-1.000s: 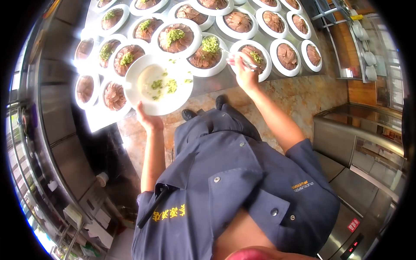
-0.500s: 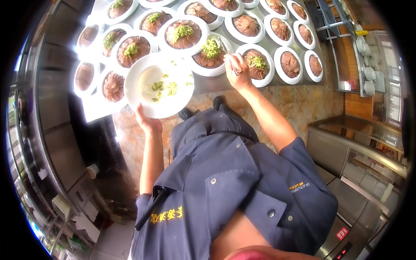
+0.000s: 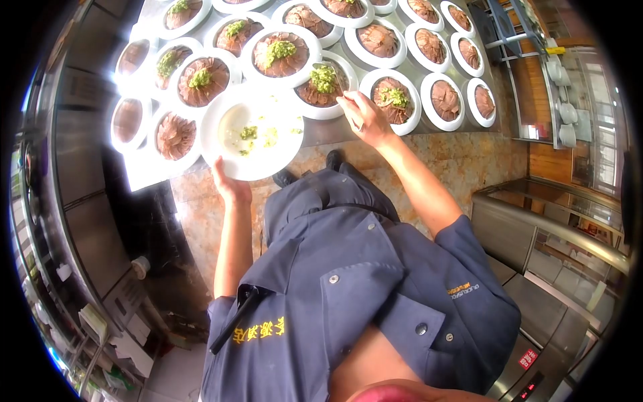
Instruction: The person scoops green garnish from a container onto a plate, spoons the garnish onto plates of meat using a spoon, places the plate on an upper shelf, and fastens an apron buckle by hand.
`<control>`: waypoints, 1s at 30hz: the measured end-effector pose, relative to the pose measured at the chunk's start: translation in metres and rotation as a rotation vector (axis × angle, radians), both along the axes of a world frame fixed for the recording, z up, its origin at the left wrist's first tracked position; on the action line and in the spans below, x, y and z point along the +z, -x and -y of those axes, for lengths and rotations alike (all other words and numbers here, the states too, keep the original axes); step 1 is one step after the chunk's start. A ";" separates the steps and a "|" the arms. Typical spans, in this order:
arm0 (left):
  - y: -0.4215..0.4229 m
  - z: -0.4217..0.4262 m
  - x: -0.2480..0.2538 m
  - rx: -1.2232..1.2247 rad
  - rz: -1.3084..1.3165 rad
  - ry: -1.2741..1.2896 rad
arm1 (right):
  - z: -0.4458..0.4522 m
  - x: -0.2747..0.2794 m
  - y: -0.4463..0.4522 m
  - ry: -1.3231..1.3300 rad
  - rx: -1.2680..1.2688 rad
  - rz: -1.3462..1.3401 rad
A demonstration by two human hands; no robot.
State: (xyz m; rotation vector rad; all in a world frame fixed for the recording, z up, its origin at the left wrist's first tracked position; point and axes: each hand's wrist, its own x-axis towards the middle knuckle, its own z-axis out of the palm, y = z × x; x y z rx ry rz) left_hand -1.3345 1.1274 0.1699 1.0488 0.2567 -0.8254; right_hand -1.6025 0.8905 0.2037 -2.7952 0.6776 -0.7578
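Observation:
My left hand grips the lower edge of a wide-rimmed white plate, thumb at the rim. Scattered chopped green bits lie in it. My right hand is closed in a pinch beside a plate of sliced meat topped with a green heap. What its fingers hold, if anything, I cannot make out. Just right of that hand is another meat plate with green topping. The plate in my left hand overlaps the view of the plates behind it.
Several white plates of sliced meat cover the metal table, some topped with green and some plain, like one at the right. Shelves with white cups stand at the right. A metal counter is beside me.
My right hand has shifted slightly down, staying pinched near the green-topped meat. The held plate has moved a little to the right. The whole view has shifted slightly.

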 end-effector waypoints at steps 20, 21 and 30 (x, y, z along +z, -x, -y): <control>-0.030 0.007 -0.030 -0.068 0.078 0.233 | -0.098 0.043 -0.063 -0.713 0.246 -0.166; -0.038 0.004 -0.029 -0.065 0.071 0.234 | -0.090 0.038 -0.064 -0.797 0.194 -0.177; -0.069 -0.012 0.000 0.104 0.254 0.111 | 0.024 -0.101 -0.162 -2.196 -0.538 0.850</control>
